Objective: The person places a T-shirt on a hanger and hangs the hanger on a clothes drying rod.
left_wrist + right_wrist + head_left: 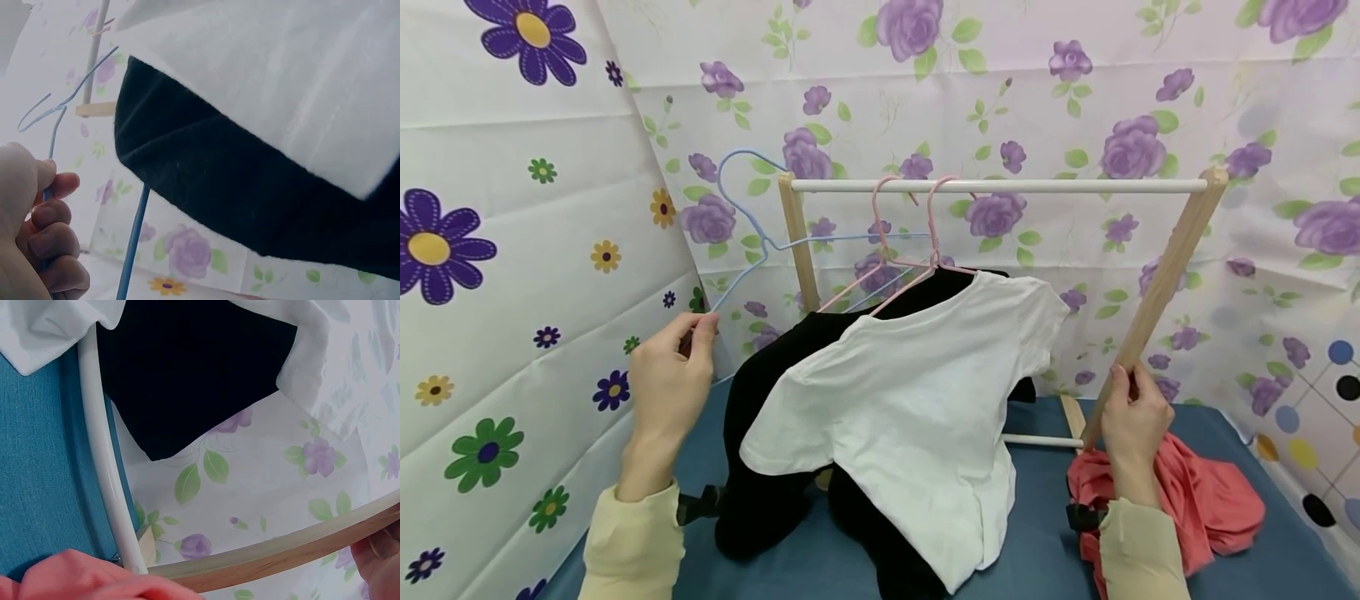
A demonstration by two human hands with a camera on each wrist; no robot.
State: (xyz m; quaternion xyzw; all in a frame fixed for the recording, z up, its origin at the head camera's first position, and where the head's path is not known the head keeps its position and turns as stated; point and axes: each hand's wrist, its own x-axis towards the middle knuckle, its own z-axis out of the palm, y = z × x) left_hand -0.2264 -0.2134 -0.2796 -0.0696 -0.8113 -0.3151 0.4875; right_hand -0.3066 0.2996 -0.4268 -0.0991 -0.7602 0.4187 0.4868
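My left hand [672, 375] grips one end of a blue clothes hanger [752, 218], its hook rising beside the rack's left post. The hanger's far arm passes behind the pink hangers. In the left wrist view, curled fingers [53, 250] wrap the blue wire. My right hand [1135, 417] holds the right wooden post [1157, 287] of the clothes rack between thumb and fingers. On the rack's white bar [1037, 186] hang two pink hangers [930, 225], carrying a white T-shirt [917, 367] in front and a black garment [760, 400] behind it.
A crumpled coral-red garment [1213, 492] lies at the right beside my right forearm. The rack stands on a blue surface [1045, 517], with a lower white rail [1041, 440] near it. Flowered sheets [850, 50] rise behind and on the left.
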